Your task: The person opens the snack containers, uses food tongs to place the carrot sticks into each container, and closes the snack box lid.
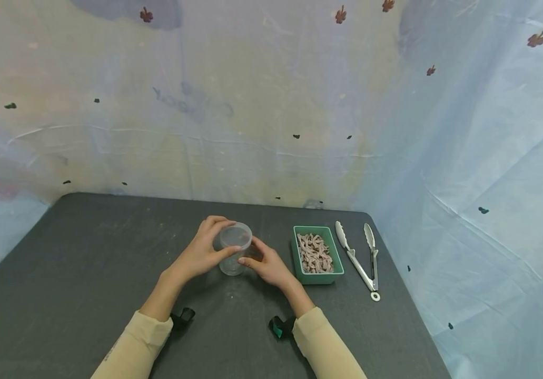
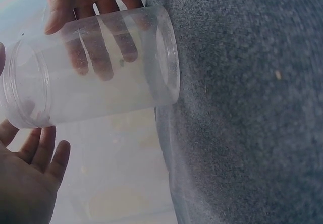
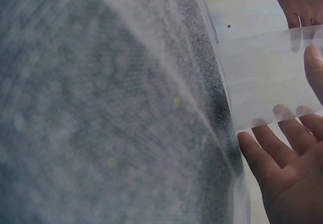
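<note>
A clear plastic jar [image 1: 231, 267] stands upright near the middle of the dark table, between my two hands. My left hand [image 1: 202, 252] holds it at the top, thumb on the near side and fingers reaching round the rim. Lower down, on the right side, my right hand [image 1: 271, 267] grips the jar's body with thumb and fingers. In the left wrist view the see-through jar [image 2: 111, 95] lets the right hand's fingers [image 2: 101, 65] show behind its wall. Whether a translucent lid covers the top, I cannot tell.
To the right of my hands is a green rectangular tub [image 1: 316, 279] holding pale brownish strips [image 1: 315, 253]. Metal tongs [image 1: 361, 271] lie spread beside it, near the right edge of the dark table [image 1: 86, 273]. A pale plastic sheet [image 1: 233, 105] hangs behind.
</note>
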Demonstrator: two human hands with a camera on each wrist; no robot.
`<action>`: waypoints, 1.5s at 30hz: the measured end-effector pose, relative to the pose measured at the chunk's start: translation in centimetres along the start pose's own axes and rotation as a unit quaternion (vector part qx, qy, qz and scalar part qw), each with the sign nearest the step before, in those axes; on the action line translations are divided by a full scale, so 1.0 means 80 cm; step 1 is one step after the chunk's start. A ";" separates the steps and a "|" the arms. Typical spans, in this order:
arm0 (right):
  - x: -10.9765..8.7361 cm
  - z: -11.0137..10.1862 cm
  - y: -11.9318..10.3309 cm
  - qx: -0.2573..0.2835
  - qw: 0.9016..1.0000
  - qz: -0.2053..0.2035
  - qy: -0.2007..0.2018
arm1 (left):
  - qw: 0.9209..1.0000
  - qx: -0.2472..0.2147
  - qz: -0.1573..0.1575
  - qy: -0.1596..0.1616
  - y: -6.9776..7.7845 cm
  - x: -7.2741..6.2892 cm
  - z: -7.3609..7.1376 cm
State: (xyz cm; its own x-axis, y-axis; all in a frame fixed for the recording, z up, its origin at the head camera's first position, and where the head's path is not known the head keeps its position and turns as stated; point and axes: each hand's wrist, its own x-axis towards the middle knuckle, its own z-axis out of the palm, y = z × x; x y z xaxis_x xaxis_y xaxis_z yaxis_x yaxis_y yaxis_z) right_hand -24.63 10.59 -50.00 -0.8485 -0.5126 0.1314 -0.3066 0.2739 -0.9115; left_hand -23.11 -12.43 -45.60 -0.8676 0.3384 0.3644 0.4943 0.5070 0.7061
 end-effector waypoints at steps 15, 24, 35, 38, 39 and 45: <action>-0.001 0.001 0.001 0.001 1.000 0.001 0.005 | 0.999 -0.014 0.022 -0.046 -0.004 -0.002 -0.002; 0.000 0.001 0.000 -0.009 1.000 0.003 0.003 | 0.997 -0.021 0.026 -0.069 -0.004 -0.004 -0.005; -0.001 0.002 0.000 -0.012 1.000 0.008 0.004 | 0.999 -0.011 0.035 -0.036 -0.001 -0.004 -0.003; -0.002 0.001 0.000 -0.009 1.000 0.010 0.003 | 0.999 -0.014 0.036 -0.029 -0.001 -0.004 -0.003; -0.002 0.001 0.000 -0.009 1.000 0.010 0.003 | 0.999 -0.015 0.036 -0.027 -0.001 -0.003 -0.003; -0.001 0.001 0.001 -0.010 1.000 0.008 0.004 | 0.999 -0.013 0.031 -0.023 0.001 -0.002 -0.005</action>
State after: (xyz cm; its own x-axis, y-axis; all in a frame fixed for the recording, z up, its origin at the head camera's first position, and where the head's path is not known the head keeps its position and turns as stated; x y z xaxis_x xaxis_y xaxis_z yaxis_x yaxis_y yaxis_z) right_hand -24.57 10.60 -50.14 -0.8566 -0.5018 0.1197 -0.3017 0.2989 -0.9053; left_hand -22.99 -12.74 -45.37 -0.8316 0.4043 0.3808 0.5451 0.4630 0.6989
